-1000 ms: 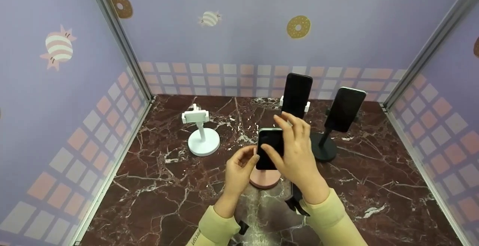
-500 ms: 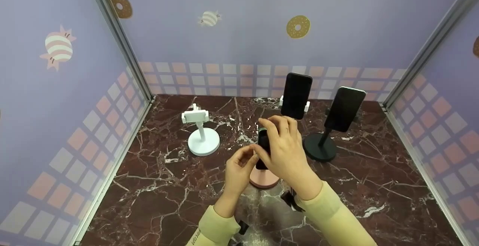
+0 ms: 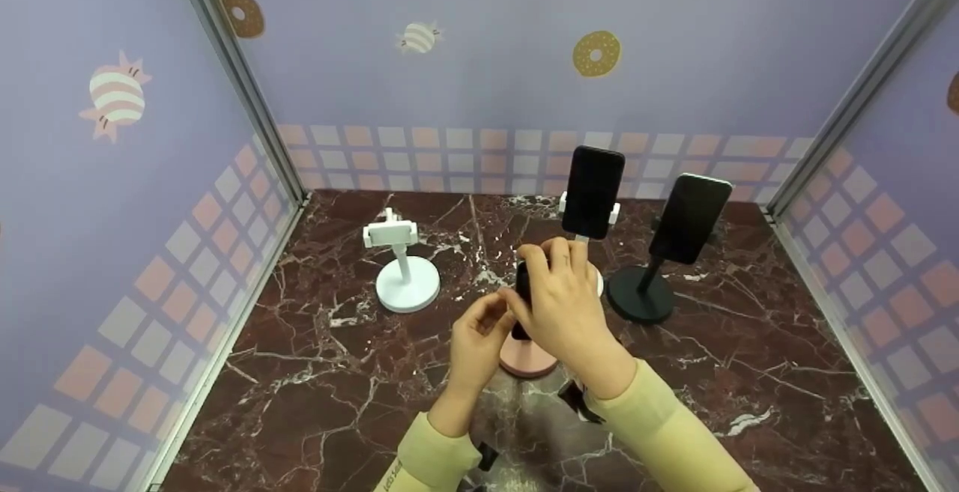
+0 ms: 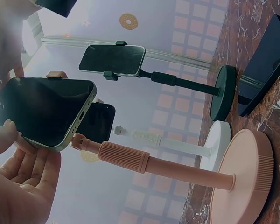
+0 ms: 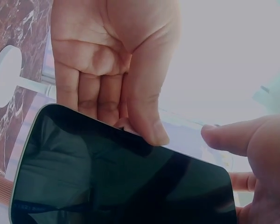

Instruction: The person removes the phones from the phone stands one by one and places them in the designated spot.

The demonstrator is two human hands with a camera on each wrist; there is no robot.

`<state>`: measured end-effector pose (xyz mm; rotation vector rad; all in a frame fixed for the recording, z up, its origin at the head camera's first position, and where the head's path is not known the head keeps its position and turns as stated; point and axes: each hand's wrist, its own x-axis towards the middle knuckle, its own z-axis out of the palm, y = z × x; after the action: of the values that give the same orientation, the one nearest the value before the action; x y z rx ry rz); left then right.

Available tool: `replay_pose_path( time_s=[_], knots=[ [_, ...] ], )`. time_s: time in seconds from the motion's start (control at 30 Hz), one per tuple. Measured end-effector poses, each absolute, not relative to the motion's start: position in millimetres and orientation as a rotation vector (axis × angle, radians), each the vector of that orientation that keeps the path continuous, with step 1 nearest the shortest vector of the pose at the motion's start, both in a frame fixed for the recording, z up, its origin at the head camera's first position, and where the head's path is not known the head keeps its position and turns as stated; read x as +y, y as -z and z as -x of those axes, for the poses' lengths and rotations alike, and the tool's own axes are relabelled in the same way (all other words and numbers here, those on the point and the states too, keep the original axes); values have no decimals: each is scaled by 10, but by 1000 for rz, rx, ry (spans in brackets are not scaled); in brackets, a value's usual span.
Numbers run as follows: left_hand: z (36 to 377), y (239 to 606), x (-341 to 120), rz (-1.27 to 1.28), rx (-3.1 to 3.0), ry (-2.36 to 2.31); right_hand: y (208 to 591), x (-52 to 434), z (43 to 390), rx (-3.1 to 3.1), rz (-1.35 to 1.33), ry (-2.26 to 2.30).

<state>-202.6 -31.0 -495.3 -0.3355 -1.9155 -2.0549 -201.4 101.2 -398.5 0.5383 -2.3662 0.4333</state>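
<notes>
Seen from the head, the right hand (image 3: pixel 563 305) covers most of the phone (image 3: pixel 523 290), of which we see only a dark sliver at the left edge; its fingers curl over the top and its thumb presses the near side, so it grips the phone. The phone sits at the head of the pink stand (image 3: pixel 527 357), whose stem is hidden behind both hands, leaving only the round base visible on the bench (image 3: pixel 315 372). The left hand (image 3: pixel 479 342) lies just beside the phone's left edge with fingers bent; in the left wrist view we see a fingertip under the phone's lower edge, but we cannot tell whether it grips the phone or only touches it. The clamp is largely masked there by the phone. The right wrist view is overexposed, and the phone's lower corners are cut off by the frame. Behind stand a white stand (image 3: pixel 406 275) with an empty clamp, a second white stand (image 3: pixel 592 215) with its base mostly hidden, carrying a dark phone (image 3: pixel 593 191), and a black stand (image 3: pixel 640 293) holding another phone (image 3: pixel 691 218).
</notes>
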Motion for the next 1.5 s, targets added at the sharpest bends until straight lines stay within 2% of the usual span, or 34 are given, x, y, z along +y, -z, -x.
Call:
replay_pose_path(
  time_s=[0.57, 1.5],
  knots=[
    [2005, 4941, -309, 319, -1914, 2079, 4057, 911, 2093, -2329, -442, -372],
    [2006, 4956, -292, 366, -1868, 2071, 4036, 894, 2141, -2333, -426, -315]
  ],
)
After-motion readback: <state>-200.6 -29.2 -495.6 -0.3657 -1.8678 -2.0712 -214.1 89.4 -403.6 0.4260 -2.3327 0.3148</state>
